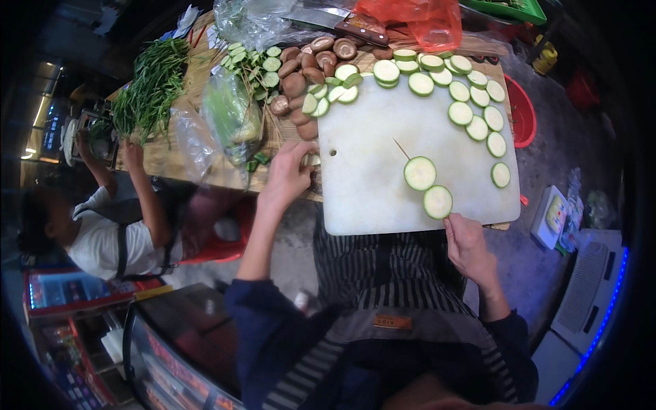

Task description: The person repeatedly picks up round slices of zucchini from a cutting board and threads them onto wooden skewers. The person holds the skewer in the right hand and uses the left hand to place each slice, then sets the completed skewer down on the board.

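My right hand grips the lower end of a thin wooden skewer at the near edge of a white plastic cutting board. Two round zucchini slices are threaded on it, one above the other, and its bare tip points up and left. My left hand is at the board's left edge, fingers curled near a pale piece; whether it grips that piece I cannot tell. More zucchini slices lie in an arc along the board's far and right sides.
Brown mushrooms, cucumber slices, a bagged vegetable and leafy greens lie on the wooden table. A cleaver rests beyond the board beside a red plastic bag. Another person handles greens at left.
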Motion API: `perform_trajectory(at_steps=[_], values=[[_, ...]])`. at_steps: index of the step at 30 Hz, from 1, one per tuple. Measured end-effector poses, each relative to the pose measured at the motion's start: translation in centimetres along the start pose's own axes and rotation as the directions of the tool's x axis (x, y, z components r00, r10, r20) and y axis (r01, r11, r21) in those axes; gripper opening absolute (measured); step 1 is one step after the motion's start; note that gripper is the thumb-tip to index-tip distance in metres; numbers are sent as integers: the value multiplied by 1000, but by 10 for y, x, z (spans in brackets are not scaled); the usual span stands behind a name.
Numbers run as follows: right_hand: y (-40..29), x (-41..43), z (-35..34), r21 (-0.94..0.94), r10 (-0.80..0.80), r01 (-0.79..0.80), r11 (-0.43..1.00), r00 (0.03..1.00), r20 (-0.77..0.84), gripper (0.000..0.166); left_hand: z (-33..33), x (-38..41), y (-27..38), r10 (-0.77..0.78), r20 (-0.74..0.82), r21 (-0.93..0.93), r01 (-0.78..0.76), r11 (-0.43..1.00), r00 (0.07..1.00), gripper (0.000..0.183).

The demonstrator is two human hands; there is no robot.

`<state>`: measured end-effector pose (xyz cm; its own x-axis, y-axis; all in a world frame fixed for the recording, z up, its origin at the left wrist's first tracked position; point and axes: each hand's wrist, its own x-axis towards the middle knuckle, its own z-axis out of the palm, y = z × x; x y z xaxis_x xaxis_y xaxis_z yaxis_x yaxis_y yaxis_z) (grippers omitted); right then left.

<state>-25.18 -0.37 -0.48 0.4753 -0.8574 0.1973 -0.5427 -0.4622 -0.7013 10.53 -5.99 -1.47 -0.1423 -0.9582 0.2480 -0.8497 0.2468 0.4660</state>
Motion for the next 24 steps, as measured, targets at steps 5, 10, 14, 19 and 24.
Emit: perform_trajectory(at_steps=[5, 10, 14, 19, 24], values=[[12, -4, -5, -154, -3, 0, 988, 1000, -25, 5, 1, -9, 4, -297, -89, -249, 268, 931, 951, 28], [18, -8, -17, -244, -61, 54, 968, 998, -20, 9, 39, 13, 88, -187, -16, -363, 169, 916, 982, 25], [10, -21, -21, -158, -50, 45, 986, 998, -26, 10, 58, 21, 104, -70, -7, -312, 65, 948, 998, 27], [12, -31, -6, -116, -59, 50, 992, 996, -71, 11, 55, 23, 108, -28, 45, -287, 40, 957, 999, 27], [14, -28, 2, -156, -101, 85, 984, 990, -95, 11, 56, 21, 108, -26, 44, -274, 37, 961, 999, 27]])
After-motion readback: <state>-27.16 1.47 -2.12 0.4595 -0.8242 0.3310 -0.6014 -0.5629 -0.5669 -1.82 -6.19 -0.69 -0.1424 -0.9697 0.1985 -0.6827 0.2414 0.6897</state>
